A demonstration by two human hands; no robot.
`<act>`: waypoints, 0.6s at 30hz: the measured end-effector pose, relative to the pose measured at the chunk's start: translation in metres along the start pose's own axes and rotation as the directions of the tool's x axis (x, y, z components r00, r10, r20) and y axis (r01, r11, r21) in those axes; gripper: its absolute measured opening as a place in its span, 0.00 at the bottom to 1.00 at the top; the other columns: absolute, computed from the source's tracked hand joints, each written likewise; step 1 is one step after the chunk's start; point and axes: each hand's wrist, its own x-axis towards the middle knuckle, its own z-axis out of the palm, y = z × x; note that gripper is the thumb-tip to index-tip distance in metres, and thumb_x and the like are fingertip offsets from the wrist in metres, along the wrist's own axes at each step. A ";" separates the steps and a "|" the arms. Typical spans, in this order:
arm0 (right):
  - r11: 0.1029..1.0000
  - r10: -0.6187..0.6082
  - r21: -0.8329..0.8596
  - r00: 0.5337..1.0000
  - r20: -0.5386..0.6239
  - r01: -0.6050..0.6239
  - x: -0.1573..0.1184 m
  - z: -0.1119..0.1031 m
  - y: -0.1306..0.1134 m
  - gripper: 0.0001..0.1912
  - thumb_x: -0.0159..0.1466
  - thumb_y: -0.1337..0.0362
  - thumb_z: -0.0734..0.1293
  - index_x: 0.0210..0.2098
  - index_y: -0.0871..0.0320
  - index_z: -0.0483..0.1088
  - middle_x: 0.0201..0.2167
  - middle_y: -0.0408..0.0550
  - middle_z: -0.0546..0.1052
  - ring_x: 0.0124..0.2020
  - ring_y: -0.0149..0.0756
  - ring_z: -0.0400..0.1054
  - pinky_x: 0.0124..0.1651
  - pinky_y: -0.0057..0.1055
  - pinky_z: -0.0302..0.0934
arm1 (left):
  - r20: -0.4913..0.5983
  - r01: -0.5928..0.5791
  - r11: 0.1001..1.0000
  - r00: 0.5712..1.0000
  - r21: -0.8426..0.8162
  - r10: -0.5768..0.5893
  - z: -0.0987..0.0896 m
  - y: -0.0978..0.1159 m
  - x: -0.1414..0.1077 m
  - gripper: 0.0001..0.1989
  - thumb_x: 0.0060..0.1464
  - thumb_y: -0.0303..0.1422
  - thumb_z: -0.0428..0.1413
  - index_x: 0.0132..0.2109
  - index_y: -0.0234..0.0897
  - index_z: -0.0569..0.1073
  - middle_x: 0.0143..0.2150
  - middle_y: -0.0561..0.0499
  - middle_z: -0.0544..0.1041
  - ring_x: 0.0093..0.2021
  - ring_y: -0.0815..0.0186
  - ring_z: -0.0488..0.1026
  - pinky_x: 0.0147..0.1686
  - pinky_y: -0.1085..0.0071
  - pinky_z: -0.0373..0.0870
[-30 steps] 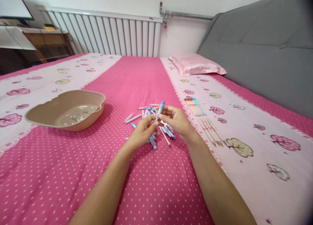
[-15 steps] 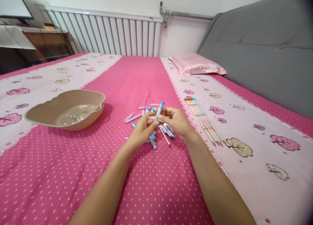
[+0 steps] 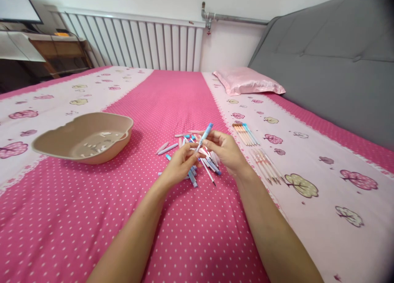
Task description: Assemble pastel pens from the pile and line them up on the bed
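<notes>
A light blue pen (image 3: 205,135) with a darker blue end stands tilted between my two hands. My left hand (image 3: 178,164) pinches its lower end between thumb and fingertips. With thumb and fingers closed, my right hand (image 3: 227,154) grips the pen a little higher up. Beneath and around my hands lies a loose heap of pens and pen parts, among them a grey-lilac barrel (image 3: 168,149), a blue piece (image 3: 192,178) and a thin white refill (image 3: 208,172) with a dark tip. My fingers hide part of the heap.
To the left a beige basin (image 3: 111,154) holds small white pieces. At the right lie a row of orange and blue pens (image 3: 246,134) and a row of clear-barrelled pens (image 3: 266,166). A pink pillow (image 3: 248,81) rests by the grey headboard (image 3: 320,61).
The pen has shifted slightly up and to the right and leans more to the right. My right hand has moved a little right, and more of the pen's lower part shows between my hands.
</notes>
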 end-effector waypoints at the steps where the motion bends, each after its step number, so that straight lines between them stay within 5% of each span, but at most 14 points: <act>1: 1.000 -0.003 -0.006 0.999 -0.037 0.003 0.000 0.000 -0.001 0.15 0.53 0.61 0.70 0.40 0.59 0.72 0.37 0.48 0.77 0.40 0.34 0.70 0.43 0.33 0.64 | 0.006 -0.001 1.000 1.000 0.009 0.001 0.000 0.000 0.000 0.17 0.50 0.39 0.59 0.43 0.34 0.69 0.35 0.47 0.78 0.28 0.69 0.73 0.32 0.71 0.69; 9: 0.998 0.044 -0.025 0.919 -0.392 -0.059 0.006 -0.010 0.001 0.17 0.54 0.61 0.67 0.42 0.60 0.71 0.32 0.46 0.75 0.32 0.30 0.67 0.30 0.26 0.59 | 0.015 0.017 0.999 1.000 0.030 -0.017 -0.001 -0.001 -0.001 0.16 0.51 0.40 0.58 0.42 0.34 0.69 0.37 0.46 0.78 0.28 0.69 0.74 0.31 0.72 0.70; 13: 0.952 0.067 -0.267 0.953 -0.297 -0.150 0.009 -0.017 0.019 0.15 0.55 0.62 0.66 0.41 0.62 0.72 0.31 0.48 0.76 0.31 0.34 0.70 0.33 0.29 0.60 | -0.051 0.019 0.999 0.999 0.043 -0.017 -0.005 0.003 0.000 0.18 0.48 0.42 0.59 0.41 0.33 0.67 0.36 0.45 0.79 0.26 0.69 0.75 0.25 0.74 0.67; 18: 0.658 0.106 -0.720 0.974 -0.202 -0.220 0.010 -0.020 0.036 0.19 0.54 0.67 0.65 0.45 0.60 0.73 0.27 0.49 0.78 0.30 0.41 0.72 0.33 0.32 0.60 | -0.264 -0.015 1.000 0.964 0.019 0.020 -0.015 0.009 0.000 0.19 0.48 0.42 0.59 0.41 0.33 0.67 0.37 0.44 0.80 0.24 0.70 0.74 0.24 0.75 0.67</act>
